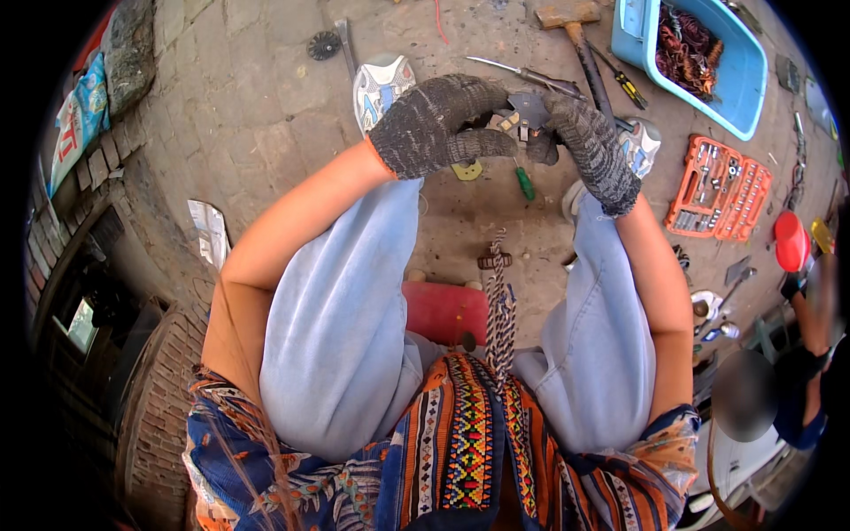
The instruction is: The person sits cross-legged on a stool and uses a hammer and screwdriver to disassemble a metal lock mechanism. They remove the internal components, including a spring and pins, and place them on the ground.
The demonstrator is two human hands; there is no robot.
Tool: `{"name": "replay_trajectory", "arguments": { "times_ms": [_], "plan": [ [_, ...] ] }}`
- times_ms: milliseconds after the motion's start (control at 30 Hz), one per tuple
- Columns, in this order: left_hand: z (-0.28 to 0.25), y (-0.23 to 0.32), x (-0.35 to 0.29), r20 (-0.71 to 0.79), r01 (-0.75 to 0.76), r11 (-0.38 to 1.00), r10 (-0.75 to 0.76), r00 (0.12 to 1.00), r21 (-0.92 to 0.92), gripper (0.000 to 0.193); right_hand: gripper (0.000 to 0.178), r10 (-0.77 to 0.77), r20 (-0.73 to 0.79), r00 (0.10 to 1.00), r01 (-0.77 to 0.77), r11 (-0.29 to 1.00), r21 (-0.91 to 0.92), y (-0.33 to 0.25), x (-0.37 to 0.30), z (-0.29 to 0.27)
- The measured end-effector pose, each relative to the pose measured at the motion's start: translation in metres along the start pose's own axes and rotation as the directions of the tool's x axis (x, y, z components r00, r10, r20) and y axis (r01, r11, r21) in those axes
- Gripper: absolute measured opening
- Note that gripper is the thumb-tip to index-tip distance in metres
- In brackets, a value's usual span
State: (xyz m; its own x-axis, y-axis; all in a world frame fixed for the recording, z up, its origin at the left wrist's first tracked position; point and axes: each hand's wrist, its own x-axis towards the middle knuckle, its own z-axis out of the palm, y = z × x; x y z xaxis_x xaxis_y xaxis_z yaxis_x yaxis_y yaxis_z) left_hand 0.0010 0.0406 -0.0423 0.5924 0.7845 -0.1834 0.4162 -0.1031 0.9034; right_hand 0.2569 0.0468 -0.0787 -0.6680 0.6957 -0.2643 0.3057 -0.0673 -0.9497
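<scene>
Between my two hands, above the ground and between my shoes, is a small dark metal part with brass-coloured pieces (524, 115); its exact kind I cannot tell. My left hand (436, 124), in a dark grey knit glove, grips its left side between fingers and thumb. On the other side my right hand (586, 146), gloved alike, curls its fingers round it, hiding that edge. Below the hands lie a green-handled screwdriver (526, 183) and a yellow disc (467, 170). A tool with a long thin shaft (498, 66) reaches behind my right hand.
A hammer (568, 14) and yellow-and-black pliers (630, 88) lie far right, beside a blue bin (754, 97) of copper wire. An orange socket set (719, 190) is open at right. A red stool (445, 311) shows beneath me. Another person (804, 389) is at lower right.
</scene>
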Motion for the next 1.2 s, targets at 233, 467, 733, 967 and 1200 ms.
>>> {"name": "replay_trajectory", "arguments": {
  "times_ms": [233, 467, 733, 967, 1200],
  "plan": [
    [0.009, -0.010, -0.004, -0.090, -0.403, 0.891, 0.428, 0.900, 0.210, 0.053, 0.037, 0.265, 0.072, 0.962, -0.266, 0.964, 0.003, -0.057, 0.002, 0.004],
    [0.001, -0.005, -0.007, -0.040, -0.391, 0.889, 0.412, 0.910, 0.239, 0.055, 0.047, -0.220, 0.145, 0.965, 0.256, 0.914, -0.314, -0.034, -0.001, -0.001],
    [0.005, -0.045, -0.016, 0.315, 0.332, 0.782, -0.183, 0.931, -0.527, 0.056, 0.031, 0.200, -0.055, 0.978, -0.206, 0.968, -0.146, -0.029, 0.003, 0.016],
    [0.007, -0.018, -0.003, 0.279, 0.364, 0.551, -0.235, 0.931, -0.751, 0.055, 0.036, -0.023, -0.265, 0.964, -0.081, 0.924, -0.374, -0.026, 0.015, 0.020],
    [0.011, -0.030, -0.010, 0.034, -0.535, 0.843, 0.534, 0.845, 0.061, 0.049, 0.047, -0.070, -0.009, 0.998, 0.057, 0.881, -0.470, -0.036, 0.014, 0.005]
  ]
}}
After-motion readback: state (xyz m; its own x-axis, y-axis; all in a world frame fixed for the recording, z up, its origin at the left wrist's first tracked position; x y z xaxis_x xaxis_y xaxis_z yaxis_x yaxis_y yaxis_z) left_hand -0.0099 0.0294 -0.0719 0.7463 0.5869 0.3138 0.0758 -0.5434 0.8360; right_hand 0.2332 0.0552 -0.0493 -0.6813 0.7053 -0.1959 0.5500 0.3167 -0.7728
